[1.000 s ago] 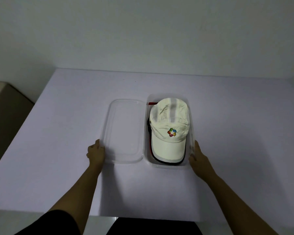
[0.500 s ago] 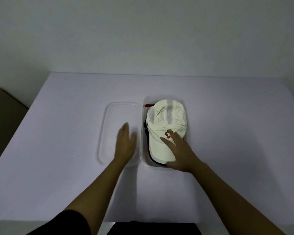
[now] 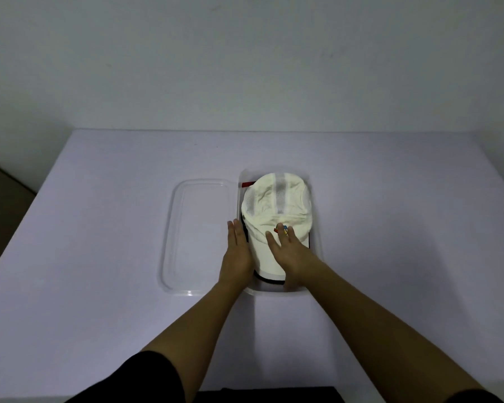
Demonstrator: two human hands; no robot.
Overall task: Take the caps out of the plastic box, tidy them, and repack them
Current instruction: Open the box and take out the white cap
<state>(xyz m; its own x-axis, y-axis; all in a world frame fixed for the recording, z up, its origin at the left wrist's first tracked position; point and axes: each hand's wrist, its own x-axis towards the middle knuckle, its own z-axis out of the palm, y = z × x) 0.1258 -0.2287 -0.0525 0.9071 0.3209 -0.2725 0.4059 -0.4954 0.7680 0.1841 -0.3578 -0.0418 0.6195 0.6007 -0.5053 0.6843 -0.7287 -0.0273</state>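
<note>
Far left of the plastic box [image 3: 318, 249], a brown object [image 3: 0, 205] shows past the edge of the pale table [image 3: 99, 228]. Just left of the box, touching its long side, the clear lid [image 3: 198, 210] lies flat on the table. Your left hand [image 3: 237, 253] sits over the box's left wall, where the lid meets it. Its fingers are straight and pressed together, pointing away from you alongside the caps; whether they press the wall or the caps you cannot tell. The box itself stands open and upright with the caps stacked inside. The cream cap [image 3: 277, 202] is on top, its brim toward you. Dark cap edges [image 3: 269, 280] show beneath it at the near end, and a bit of red [image 3: 246, 184] shows in the box's far left corner. Your right hand [image 3: 288, 257] rests flat on the cream cap's brim inside the box. Its fingers are straight and slightly spread, the tips reaching the coloured logo [image 3: 282, 228]. Where its thumb lies you cannot tell.
</note>
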